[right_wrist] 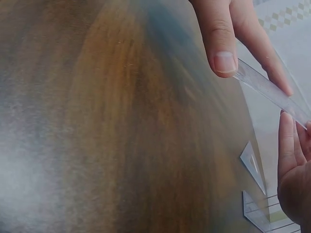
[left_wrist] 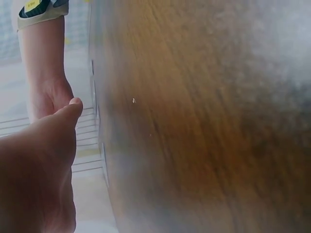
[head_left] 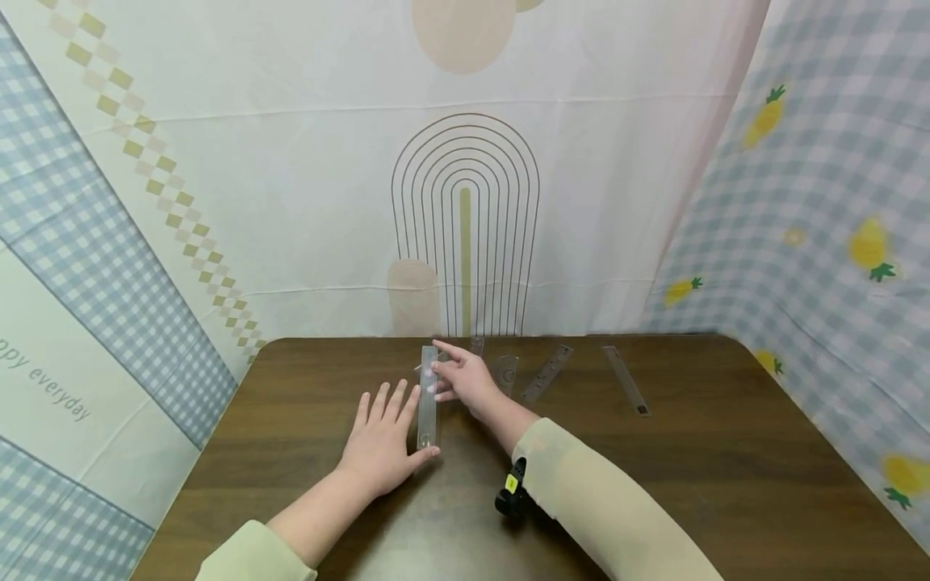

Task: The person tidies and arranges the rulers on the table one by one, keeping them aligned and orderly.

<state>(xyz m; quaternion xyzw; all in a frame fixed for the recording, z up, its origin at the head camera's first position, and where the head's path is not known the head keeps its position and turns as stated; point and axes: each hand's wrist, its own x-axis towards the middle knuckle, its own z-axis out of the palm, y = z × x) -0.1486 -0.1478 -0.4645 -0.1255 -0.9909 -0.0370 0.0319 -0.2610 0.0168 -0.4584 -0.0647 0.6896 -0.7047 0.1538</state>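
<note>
A clear straight ruler (head_left: 427,424) is between my two hands in the head view, its length running away from me. My right hand (head_left: 471,381) pinches its far part, with fingertips showing through the plastic. My left hand (head_left: 381,452) lies alongside with fingers straight and spread. Its thumb is at the ruler's near end and its index fingertip by the left edge. In the right wrist view the ruler (right_wrist: 265,90) slants between the left hand's thumb and finger and the right fingertips. The left wrist view shows the left hand (left_wrist: 39,165) from close by, its fingers mostly hidden.
Behind the right hand on the wooden table (head_left: 697,484) lie clear drawing pieces: a protractor piece (head_left: 506,373), a stencil ruler (head_left: 548,373) and another ruler (head_left: 625,379). Two set squares (right_wrist: 252,167) show near the table's back edge. Patterned cloth (head_left: 327,202) hangs behind.
</note>
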